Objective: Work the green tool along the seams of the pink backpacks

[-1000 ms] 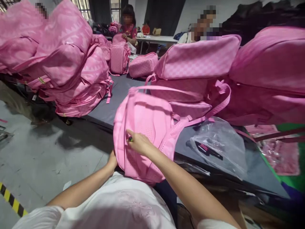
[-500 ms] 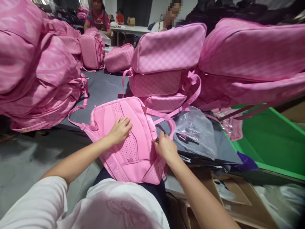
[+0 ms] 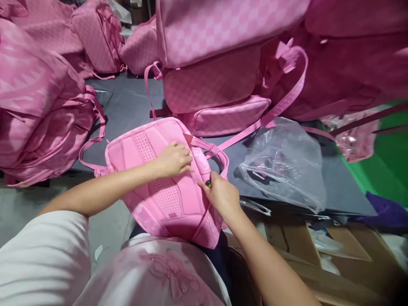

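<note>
A pink backpack leans between my body and the table edge, its padded back panel and dotted mesh strip facing up. My left hand lies on that panel with loosely bent fingers, nothing visible in it. At the backpack's right edge, beside a shoulder strap, my right hand is closed around a small tool. Only a black and yellow-green bit of the tool shows, so its kind is unclear. The right thumb reaches towards the panel's seam.
Stacked pink checkered backpacks stand on the dark table, with more in a left pile. A clear plastic bag lies to the right. Beyond it are a green bin and purple cloth. Cardboard boxes sit below.
The view has tipped down and come closer. My left hand has slid right across the panel, towards my right hand. The right hand stays at the backpack's edge with the small tool.
</note>
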The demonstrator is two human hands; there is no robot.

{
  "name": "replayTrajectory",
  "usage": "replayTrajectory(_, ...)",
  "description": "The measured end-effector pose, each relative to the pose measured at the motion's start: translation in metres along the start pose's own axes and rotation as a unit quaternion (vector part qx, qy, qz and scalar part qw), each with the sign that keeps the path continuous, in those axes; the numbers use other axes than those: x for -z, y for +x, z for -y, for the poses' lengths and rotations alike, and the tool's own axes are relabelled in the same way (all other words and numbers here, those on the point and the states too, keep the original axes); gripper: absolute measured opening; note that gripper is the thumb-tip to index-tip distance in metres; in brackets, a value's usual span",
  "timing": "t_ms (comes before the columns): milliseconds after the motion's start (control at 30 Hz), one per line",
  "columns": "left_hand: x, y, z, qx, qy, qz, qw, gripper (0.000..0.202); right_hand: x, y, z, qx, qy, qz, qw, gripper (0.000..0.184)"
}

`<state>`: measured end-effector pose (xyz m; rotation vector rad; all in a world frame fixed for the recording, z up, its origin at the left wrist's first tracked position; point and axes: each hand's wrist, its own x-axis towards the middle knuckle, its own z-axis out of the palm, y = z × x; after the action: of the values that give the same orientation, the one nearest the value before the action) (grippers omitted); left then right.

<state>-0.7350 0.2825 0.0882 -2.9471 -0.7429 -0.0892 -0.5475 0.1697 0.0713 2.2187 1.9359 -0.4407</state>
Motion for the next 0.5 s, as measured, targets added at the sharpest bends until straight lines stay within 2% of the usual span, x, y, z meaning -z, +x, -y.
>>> replayTrajectory(100, 0.008, -0.005, 0.026, -0.007, 0.053, 0.005, 0.999, 0.053, -0.001, 0.002, -0.004, 0.008, -0.002, -0.001, 1.0, 0.034)
replayTrajectory(167, 0.016, -0.009, 0.048, -0.004, 0.08, -0.021, 0.997, 0.056, -0.002, 0.003, -0.006, 0.012, 0.002, 0.003, 1.0, 0.033)
replayTrajectory(300, 0.025, -0.015, 0.083, 0.078, 0.064, -0.087, 0.991, 0.057, -0.002, 0.003, -0.01, 0.017, 0.006, 0.01, 1.0, 0.033)
replayTrajectory(400, 0.023, -0.019, 0.098, 0.106, 0.04, -0.113, 0.987, 0.056, -0.003, 0.003, -0.012, 0.016, 0.011, 0.013, 1.0, 0.032)
replayTrajectory(500, 0.017, -0.023, 0.095, 0.114, 0.037, -0.16, 0.98, 0.057, -0.004, 0.006, -0.014, 0.003, 0.016, 0.018, 1.0, 0.032)
